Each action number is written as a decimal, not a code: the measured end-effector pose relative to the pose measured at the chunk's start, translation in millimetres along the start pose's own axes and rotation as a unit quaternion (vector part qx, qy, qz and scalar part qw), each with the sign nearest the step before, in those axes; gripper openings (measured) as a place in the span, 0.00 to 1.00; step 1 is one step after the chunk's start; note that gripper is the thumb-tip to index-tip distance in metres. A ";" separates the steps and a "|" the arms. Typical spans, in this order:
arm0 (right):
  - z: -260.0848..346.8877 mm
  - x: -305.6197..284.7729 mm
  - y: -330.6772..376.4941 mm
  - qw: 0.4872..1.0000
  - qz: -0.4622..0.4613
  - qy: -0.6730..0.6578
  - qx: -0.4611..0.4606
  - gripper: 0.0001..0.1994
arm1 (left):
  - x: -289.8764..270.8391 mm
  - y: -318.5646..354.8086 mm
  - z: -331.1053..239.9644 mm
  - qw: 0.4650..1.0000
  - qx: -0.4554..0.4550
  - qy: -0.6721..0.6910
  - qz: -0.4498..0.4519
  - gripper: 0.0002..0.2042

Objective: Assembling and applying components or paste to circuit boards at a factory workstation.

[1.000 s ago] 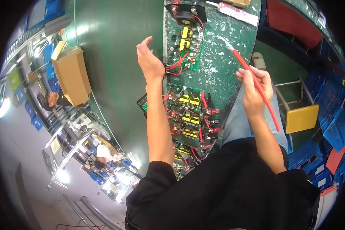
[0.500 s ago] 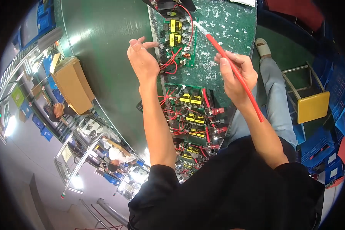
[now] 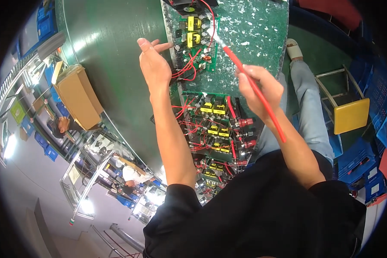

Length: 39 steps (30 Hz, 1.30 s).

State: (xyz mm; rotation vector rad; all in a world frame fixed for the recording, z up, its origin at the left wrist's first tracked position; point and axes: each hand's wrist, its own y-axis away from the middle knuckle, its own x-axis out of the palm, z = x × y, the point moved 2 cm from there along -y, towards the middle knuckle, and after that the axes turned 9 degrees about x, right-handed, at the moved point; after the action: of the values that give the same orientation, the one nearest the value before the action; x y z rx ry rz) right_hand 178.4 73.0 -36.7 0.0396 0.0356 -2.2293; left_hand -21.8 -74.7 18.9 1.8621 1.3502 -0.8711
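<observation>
Green bench: right hand fingers grip the red brush, bristles angled up-left onto the circuit board; left hand open beside the board.

One head-worn fisheye view looks steeply down, close over the green workbench.

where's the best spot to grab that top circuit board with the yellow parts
By its bare left edge, coming from the left, where the left hand already is. The circuit board is crowded with yellow parts and red wires, and the red brush in the right hand works from its right.
</observation>
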 end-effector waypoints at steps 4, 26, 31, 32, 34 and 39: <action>0.0 3.9 15.2 1.000 0.005 -0.017 -0.005 0.10 | 1.0 2.5 -6.9 0.995 -0.081 -0.043 0.033 0.43; 5.0 -20.1 -6.6 0.992 0.056 -0.026 0.113 0.05 | 2.3 2.6 -0.9 0.993 -0.096 -0.024 0.056 0.44; 7.1 -29.8 -33.1 0.985 0.085 0.008 0.148 0.07 | 2.3 4.0 -4.4 0.994 -0.096 -0.026 0.052 0.45; 5.1 -30.2 -38.5 0.985 0.084 -0.022 0.148 0.08 | 2.3 3.3 -4.7 0.995 -0.081 -0.028 0.054 0.45; 8.9 -31.5 -45.7 0.987 0.081 -0.010 0.138 0.07 | 3.6 3.3 -4.5 0.995 -0.079 -0.028 0.053 0.45; 8.0 -29.7 -38.2 0.990 0.016 -0.084 0.113 0.06 | 2.4 3.0 -3.0 0.996 -0.072 -0.032 0.051 0.45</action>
State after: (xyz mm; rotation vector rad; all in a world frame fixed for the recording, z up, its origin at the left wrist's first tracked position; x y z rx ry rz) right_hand 166.2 119.5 -27.1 -0.0240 -0.3069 -2.1866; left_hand -17.9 -71.7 19.0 1.7623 1.2348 -0.7548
